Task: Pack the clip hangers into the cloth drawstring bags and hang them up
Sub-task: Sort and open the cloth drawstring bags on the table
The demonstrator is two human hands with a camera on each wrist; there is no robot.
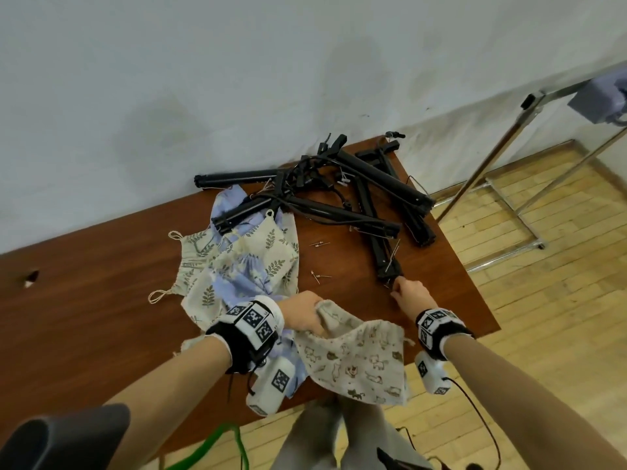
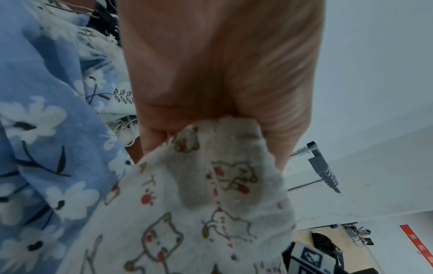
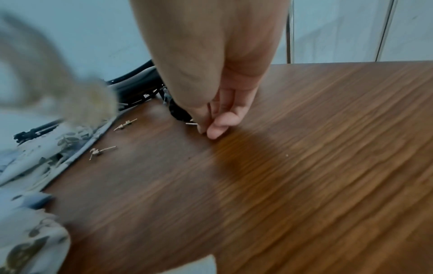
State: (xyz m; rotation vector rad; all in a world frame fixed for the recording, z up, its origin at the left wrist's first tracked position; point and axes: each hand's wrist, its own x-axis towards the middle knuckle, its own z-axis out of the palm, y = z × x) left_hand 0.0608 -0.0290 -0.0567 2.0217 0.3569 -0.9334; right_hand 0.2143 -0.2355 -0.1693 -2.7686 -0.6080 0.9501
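Observation:
My left hand (image 1: 305, 313) grips the bunched mouth of a cream cat-print drawstring bag (image 1: 356, 361), which droops over the table's near edge. In the left wrist view that hand (image 2: 211, 74) is closed on the bag (image 2: 199, 204). My right hand (image 1: 407, 295) is at the near end of a black clip hanger (image 1: 381, 256). In the right wrist view its thumb and fingertips (image 3: 215, 132) pinch together on the table at a thin metal wire by the hanger's end (image 3: 179, 113). More black clip hangers (image 1: 339, 184) lie tangled at the back.
Leaf-print (image 1: 203, 266) and blue floral (image 1: 244, 269) bags lie spread on the brown table (image 1: 101, 300). Small metal pins (image 1: 315, 276) are scattered between bags and hangers. A metal garment rack (image 1: 502, 164) stands on the floor to the right.

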